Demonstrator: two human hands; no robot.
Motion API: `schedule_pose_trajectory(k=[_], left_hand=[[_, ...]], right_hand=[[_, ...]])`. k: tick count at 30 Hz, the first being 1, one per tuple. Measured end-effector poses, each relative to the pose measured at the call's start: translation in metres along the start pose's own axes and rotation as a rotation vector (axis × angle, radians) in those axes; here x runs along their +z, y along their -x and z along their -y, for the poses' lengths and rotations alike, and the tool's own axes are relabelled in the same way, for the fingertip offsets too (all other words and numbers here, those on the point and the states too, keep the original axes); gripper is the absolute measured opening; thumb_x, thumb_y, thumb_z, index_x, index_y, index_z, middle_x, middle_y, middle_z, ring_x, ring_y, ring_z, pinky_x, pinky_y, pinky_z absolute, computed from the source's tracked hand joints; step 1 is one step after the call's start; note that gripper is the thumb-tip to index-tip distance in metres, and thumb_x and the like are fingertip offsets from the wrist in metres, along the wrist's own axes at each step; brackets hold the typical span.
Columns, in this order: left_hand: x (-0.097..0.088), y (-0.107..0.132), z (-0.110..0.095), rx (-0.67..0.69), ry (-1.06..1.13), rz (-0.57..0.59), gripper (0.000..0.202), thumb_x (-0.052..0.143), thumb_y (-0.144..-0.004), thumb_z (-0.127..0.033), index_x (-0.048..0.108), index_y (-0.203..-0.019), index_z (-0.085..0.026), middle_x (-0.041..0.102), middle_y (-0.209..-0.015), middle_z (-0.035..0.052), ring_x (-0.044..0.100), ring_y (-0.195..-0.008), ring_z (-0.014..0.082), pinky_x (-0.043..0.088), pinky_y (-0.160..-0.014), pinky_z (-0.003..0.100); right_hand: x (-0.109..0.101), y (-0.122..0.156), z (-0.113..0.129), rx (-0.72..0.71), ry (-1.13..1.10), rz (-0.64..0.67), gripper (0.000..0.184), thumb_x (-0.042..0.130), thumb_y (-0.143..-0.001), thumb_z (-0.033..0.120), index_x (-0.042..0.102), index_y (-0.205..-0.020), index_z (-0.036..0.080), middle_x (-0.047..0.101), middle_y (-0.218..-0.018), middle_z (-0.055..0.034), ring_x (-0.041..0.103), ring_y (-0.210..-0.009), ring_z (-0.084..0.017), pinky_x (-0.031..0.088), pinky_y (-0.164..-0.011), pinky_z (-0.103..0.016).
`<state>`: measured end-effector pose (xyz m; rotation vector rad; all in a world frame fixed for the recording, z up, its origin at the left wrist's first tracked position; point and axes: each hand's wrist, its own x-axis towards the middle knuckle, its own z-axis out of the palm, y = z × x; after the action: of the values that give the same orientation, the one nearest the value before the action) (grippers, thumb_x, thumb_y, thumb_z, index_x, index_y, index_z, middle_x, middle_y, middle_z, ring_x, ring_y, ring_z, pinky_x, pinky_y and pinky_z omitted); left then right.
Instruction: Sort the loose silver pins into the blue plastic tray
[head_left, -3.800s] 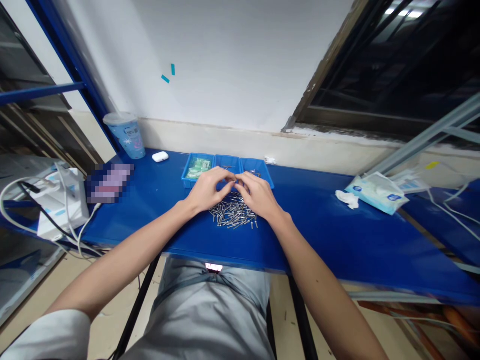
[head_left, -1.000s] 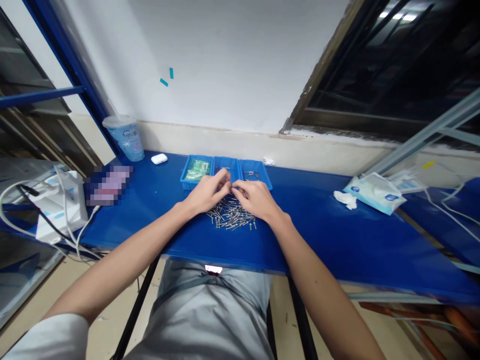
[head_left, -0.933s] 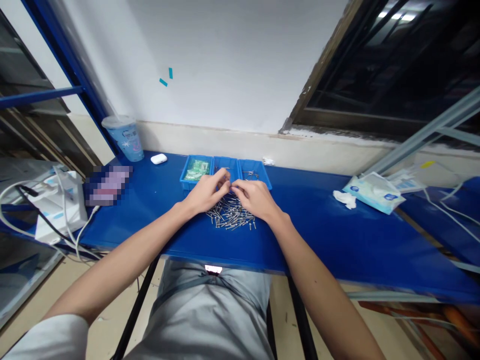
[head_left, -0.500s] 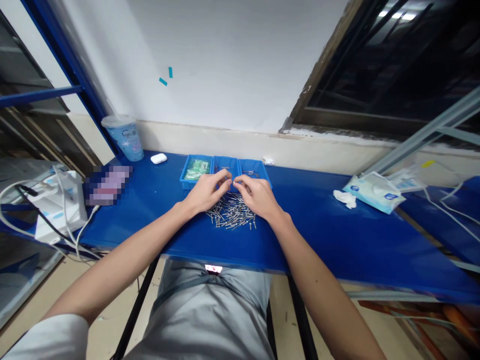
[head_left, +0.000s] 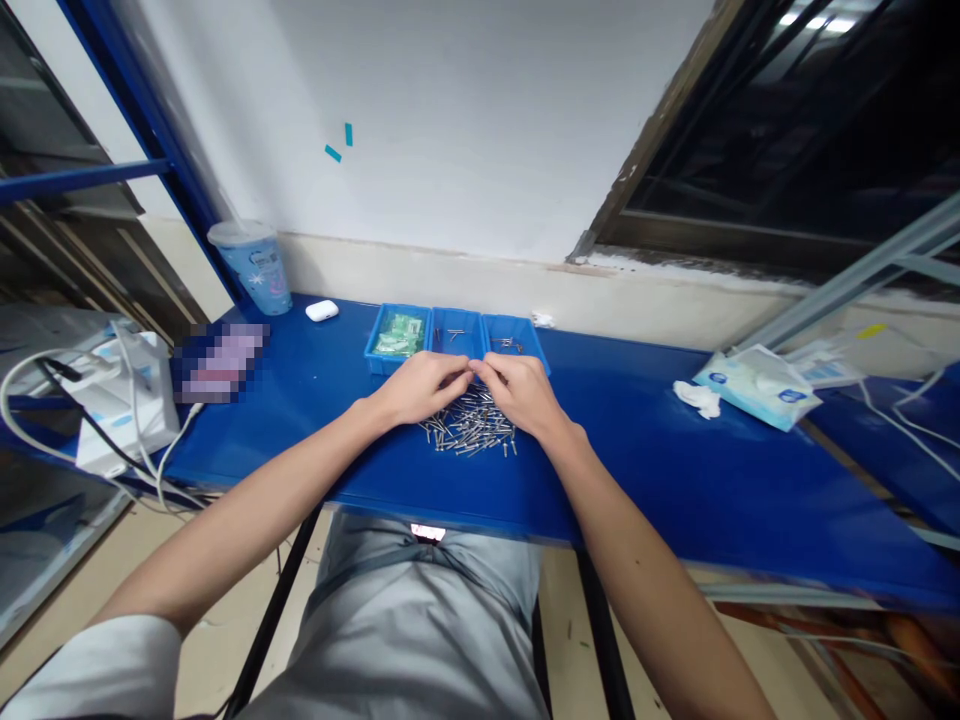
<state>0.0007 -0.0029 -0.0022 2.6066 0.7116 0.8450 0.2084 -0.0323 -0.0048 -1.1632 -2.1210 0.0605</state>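
Observation:
Both hands meet above a heap of small silvery metal pins or screws [head_left: 472, 425] on the blue table. The fingertips of my left hand [head_left: 426, 385] are pinched together and touch those of my right hand [head_left: 517, 388], also pinched. Whatever sits between the fingertips is too small and too covered to make out. Just behind the hands stand three blue bins: the left bin [head_left: 369, 352] has green-and-clear packets [head_left: 400, 334], the middle bin [head_left: 466, 318] has a few metal pieces, and the right bin [head_left: 517, 324] has several more.
At the back left are a blue patterned cup [head_left: 259, 275] and a white earbud case [head_left: 322, 311]. White power adapters with cables [head_left: 127, 410] lie at far left. To the right, a tissue pack [head_left: 757, 385] lies beside a crumpled tissue [head_left: 697, 399]. A wall runs behind the table [head_left: 637, 470].
The fingertips of both hands have come closer together and now touch. The small bright piece that showed between them is covered. The whole view has shifted slightly.

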Motion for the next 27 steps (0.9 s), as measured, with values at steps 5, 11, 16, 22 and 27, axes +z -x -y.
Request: schedule_pose_trajectory(k=[5, 11, 16, 22, 27], left_hand=[[-0.001, 0.000, 0.000, -0.046, 0.037, -0.033, 0.033, 0.042, -0.110, -0.034, 0.062, -0.089, -0.019, 0.070, -0.079, 0.0016, 0.063, -0.072, 0.0155, 0.042, -0.071, 0.029], [-0.004, -0.001, -0.003, -0.115, 0.064, -0.145, 0.030, 0.045, -0.108, -0.033, 0.063, -0.089, -0.019, 0.069, -0.076, 0.0013, 0.062, -0.069, 0.0160, 0.044, -0.071, 0.030], [-0.004, -0.001, -0.003, -0.126, 0.069, -0.219, 0.032, 0.044, -0.107, -0.034, 0.063, -0.086, -0.019, 0.069, -0.076, 0.0017, 0.062, -0.070, 0.0162, 0.044, -0.072, 0.031], [-0.006, -0.001, 0.001, -0.129, 0.040, -0.140, 0.029, 0.048, -0.105, -0.034, 0.070, -0.094, -0.018, 0.065, -0.066, 0.0001, 0.055, -0.057, 0.0143, 0.039, -0.063, 0.029], [0.005, 0.000, 0.009, -0.144, -0.109, 0.162, 0.023, 0.057, -0.099, -0.033, 0.076, -0.103, -0.020, 0.067, -0.064, 0.0012, 0.058, -0.056, 0.0168, 0.035, -0.059, 0.028]], right_hand=[[-0.001, 0.000, -0.001, -0.009, 0.006, -0.047, 0.039, 0.044, -0.109, 0.038, 0.055, -0.074, 0.022, 0.061, -0.069, -0.0018, 0.053, -0.064, -0.017, 0.034, -0.066, -0.031], [-0.004, -0.001, 0.003, -0.050, -0.038, -0.126, 0.028, 0.043, -0.109, 0.031, 0.066, -0.098, 0.022, 0.070, -0.096, -0.0076, 0.064, -0.088, -0.020, 0.046, -0.081, -0.034], [-0.008, -0.001, 0.006, -0.029, -0.076, -0.269, 0.026, 0.046, -0.108, 0.030, 0.068, -0.096, 0.023, 0.070, -0.097, -0.0080, 0.065, -0.092, -0.021, 0.051, -0.085, -0.038], [-0.019, 0.002, 0.006, 0.118, 0.036, -0.683, 0.029, 0.047, -0.107, 0.041, 0.063, -0.091, 0.022, 0.060, -0.082, -0.0061, 0.056, -0.075, -0.021, 0.047, -0.072, -0.039], [-0.020, 0.005, -0.003, 0.099, 0.116, -0.930, 0.030, 0.037, -0.109, 0.044, 0.058, -0.105, 0.023, 0.054, -0.087, -0.0056, 0.057, -0.074, -0.020, 0.046, -0.068, -0.039]])
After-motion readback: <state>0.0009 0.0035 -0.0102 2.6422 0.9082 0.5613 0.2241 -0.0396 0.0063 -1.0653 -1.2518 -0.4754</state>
